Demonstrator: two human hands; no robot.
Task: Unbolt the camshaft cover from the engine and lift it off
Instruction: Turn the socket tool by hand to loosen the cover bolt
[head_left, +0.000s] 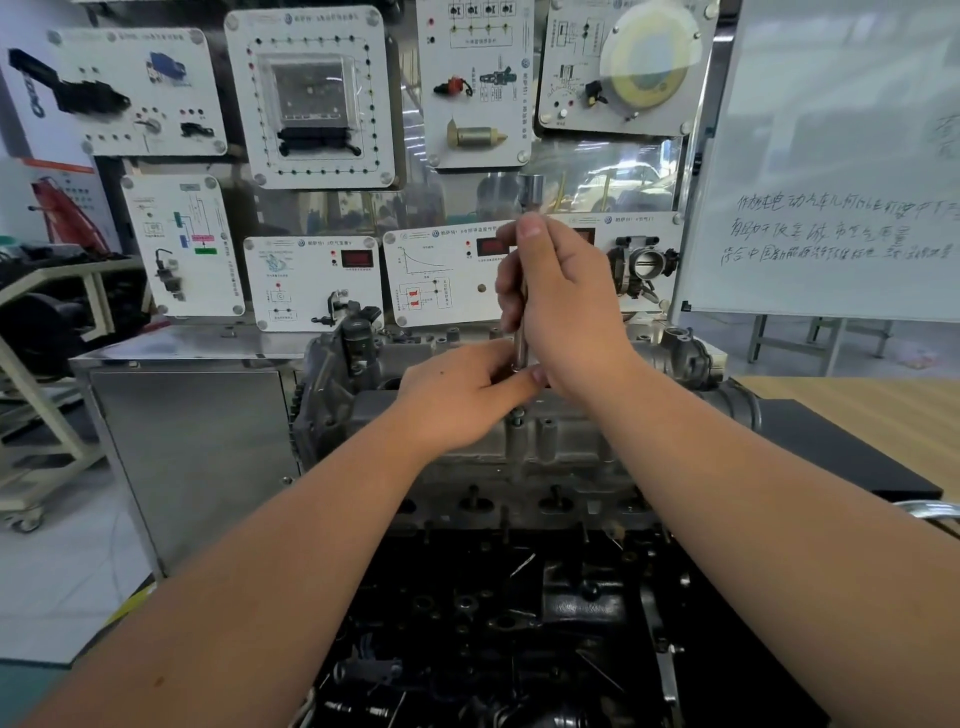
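Observation:
The grey cast camshaft cover (561, 447) lies across the top of the engine (519, 597) at the centre of the view. A bolt (517, 415) stands raised from the cover near its middle. My right hand (561, 301) grips a long steel socket wrench (531, 195) held upright over the cover's far edge, thumb near the top. My left hand (462, 395) pinches the wrench's lower end where it meets the cover. The wrench tip and whatever it sits on are hidden by my fingers.
A display board of white training panels (311, 98) stands right behind the engine. A whiteboard (831, 156) is at the right, above a wooden tabletop (883, 415). A steel cabinet (192, 441) is at the left, and a throttle body (644, 265) hangs behind my right hand.

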